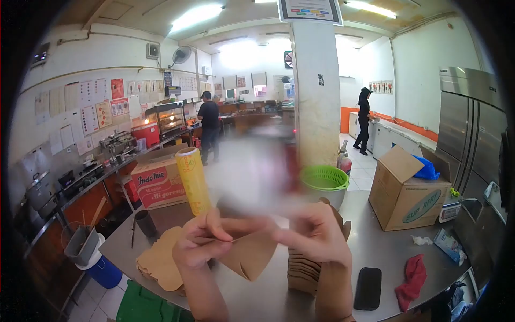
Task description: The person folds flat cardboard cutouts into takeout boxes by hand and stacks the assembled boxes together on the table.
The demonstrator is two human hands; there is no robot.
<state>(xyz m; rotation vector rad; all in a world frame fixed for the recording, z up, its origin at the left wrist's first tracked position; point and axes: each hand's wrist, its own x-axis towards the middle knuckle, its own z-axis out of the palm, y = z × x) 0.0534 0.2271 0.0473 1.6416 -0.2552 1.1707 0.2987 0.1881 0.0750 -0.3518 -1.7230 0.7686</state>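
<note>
Over the near middle of the steel table, a brown paperboard food carton [249, 258], partly folded to a point at the bottom, hangs between my hands. My left hand [205, 236] pinches its left edge between thumb and fingers. At the upper right edge, my right hand [314, 231] has its fingers closed on the board, the fingertips somewhat blurred. Flat brown paperboard blanks [162, 260] lie in a pile left of my left wrist. A row of nested brown cartons [303, 272] stands beneath my right hand, partly hidden by the forearm.
On the steel table [370, 244] stand a yellow roll [192, 180], a dark cup [145, 222], an Indomie box [159, 182], a green basket [324, 178] and an open carton [410, 188]. A phone [368, 288] and red cloth [412, 282] lie right. Two people stand farther back.
</note>
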